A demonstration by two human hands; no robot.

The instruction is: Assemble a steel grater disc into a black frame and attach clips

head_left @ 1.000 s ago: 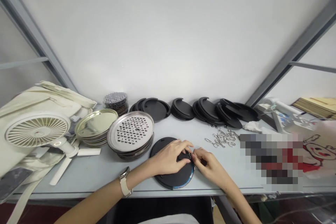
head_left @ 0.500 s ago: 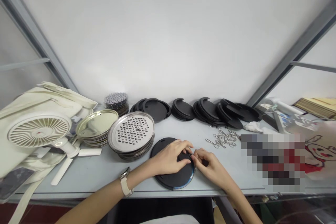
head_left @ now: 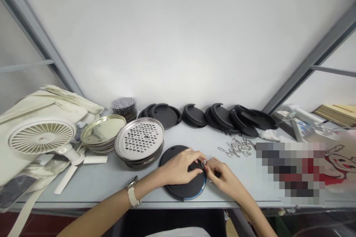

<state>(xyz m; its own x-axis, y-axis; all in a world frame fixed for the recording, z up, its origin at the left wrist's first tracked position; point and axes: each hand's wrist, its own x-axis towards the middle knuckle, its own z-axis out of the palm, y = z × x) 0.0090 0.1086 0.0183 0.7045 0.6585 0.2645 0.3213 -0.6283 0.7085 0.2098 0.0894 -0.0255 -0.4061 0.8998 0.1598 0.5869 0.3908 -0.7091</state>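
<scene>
A black round disc (head_left: 178,192) lies flat on the table, with a blue strip along its lower right edge. Across its top lies my left hand (head_left: 182,166), a watch on the wrist, its fingers bent and thumb apart as they hold the disc near the right edge. My right hand (head_left: 222,177) is closed in a pinch at that edge. Between its fingertips shows a small metal wire clip (head_left: 203,164), partly hidden by the fingers. Several similar wire clips (head_left: 237,146) lie in a loose heap beyond my right hand.
Left of the disc stand stacked perforated metal grater plates (head_left: 143,139), gold-coloured round plates (head_left: 104,129) and a white fan (head_left: 41,137). Stacked black rimmed trays (head_left: 194,114) line the back wall. A printed bag (head_left: 340,159) lies at right.
Both hands stay at the disc's right edge. The right fingertips have shifted slightly, and the wire clip shows more plainly between them.
</scene>
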